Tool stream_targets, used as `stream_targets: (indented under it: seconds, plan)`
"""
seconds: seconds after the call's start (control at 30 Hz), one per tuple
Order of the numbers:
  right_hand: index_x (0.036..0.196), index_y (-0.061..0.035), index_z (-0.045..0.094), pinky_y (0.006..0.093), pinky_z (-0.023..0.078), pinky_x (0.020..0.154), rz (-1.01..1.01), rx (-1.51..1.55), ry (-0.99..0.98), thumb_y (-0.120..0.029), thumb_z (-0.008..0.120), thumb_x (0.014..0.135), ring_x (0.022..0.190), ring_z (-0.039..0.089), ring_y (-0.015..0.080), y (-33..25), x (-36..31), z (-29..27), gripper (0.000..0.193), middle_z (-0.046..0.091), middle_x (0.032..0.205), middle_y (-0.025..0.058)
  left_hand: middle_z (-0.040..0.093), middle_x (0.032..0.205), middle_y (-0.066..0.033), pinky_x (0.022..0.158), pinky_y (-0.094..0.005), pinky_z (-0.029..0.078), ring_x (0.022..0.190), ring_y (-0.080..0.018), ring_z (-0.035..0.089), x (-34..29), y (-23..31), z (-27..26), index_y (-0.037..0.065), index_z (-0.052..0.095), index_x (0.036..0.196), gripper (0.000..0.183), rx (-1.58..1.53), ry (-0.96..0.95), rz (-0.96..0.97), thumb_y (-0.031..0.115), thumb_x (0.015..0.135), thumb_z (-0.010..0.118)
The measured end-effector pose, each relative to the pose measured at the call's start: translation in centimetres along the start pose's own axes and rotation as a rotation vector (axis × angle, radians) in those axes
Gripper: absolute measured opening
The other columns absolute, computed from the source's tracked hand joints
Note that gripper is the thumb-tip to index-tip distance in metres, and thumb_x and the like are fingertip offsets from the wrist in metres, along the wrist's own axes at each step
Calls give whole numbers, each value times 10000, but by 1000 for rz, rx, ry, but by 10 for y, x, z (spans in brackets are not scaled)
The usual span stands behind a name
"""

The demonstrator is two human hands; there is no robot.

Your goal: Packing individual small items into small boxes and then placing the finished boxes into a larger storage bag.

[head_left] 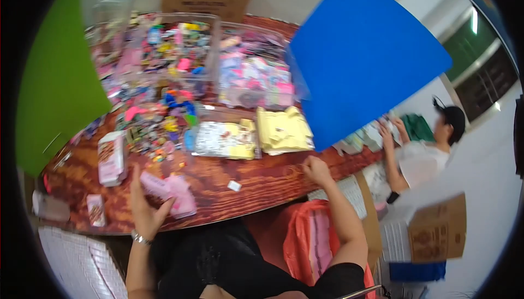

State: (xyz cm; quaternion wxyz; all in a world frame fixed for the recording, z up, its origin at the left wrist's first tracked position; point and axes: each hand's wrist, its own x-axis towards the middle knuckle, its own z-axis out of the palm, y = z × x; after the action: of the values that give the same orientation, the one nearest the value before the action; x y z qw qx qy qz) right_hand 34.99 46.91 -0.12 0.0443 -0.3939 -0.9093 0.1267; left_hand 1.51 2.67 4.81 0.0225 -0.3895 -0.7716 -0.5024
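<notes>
My left hand [146, 207], with a metal watch at its wrist, is open at the near left of the wooden table. Its fingers point away from me and its thumb is apart, beside a pink packet [182, 196] that it may touch. A pink-and-white box [112, 159] stands just beyond, and a smaller pink box [96, 210] lies to its left. My right hand [316, 171] is closed over the table's front edge, close to a stack of pale yellow packets [284, 131]. What it holds, if anything, is hidden. A small white piece [234, 186] lies between my hands.
Clear bins of colourful small pieces [185, 53] and pink packets [256, 75] stand at the back. Loose pieces [164, 119] spread before them. A green panel [60, 81] and a blue panel [365, 53] flank the table. Another person [428, 157] works at right, near cardboard boxes [436, 231].
</notes>
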Motion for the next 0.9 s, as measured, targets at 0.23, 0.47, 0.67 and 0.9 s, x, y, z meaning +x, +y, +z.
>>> stream_targets:
  seconds: [0.23, 0.47, 0.67, 0.9]
  plan:
    - [1092, -98, 649, 465, 564, 737, -406, -70, 117, -160, 701, 876, 886, 684, 365, -124, -37, -48, 231, 668, 1057, 161, 540, 1333, -230, 1023, -446, 439, 1210, -378, 545, -14, 22, -9, -8, 374, 1456, 1036, 64, 79, 46, 337, 646, 920]
    - [1266, -30, 627, 394, 562, 853, -1119, 509, 270, -49, 732, 854, 967, 687, 332, -362, -96, -54, 426, 688, 1114, 173, 558, 1273, -202, 1001, -433, 454, 1171, -355, 560, -53, 33, -34, 16, 422, 1411, 975, 63, 227, 95, 273, 625, 938]
    - [1308, -49, 619, 413, 554, 888, -1188, 561, 233, -58, 693, 885, 1021, 668, 346, -421, -97, 21, 429, 622, 1286, 192, 575, 1172, -208, 940, -459, 456, 1053, -391, 569, -70, 26, -48, -10, 370, 1455, 917, 196, 363, 161, 285, 732, 850]
    - [1334, -18, 580, 341, 552, 859, -1132, 823, -311, -62, 619, 947, 1114, 643, 268, -492, -64, 92, 391, 635, 1245, 161, 634, 1036, -182, 864, -410, 498, 947, -334, 620, -98, -30, -123, 41, 550, 1345, 524, 288, 168, -223, 327, 924, 672]
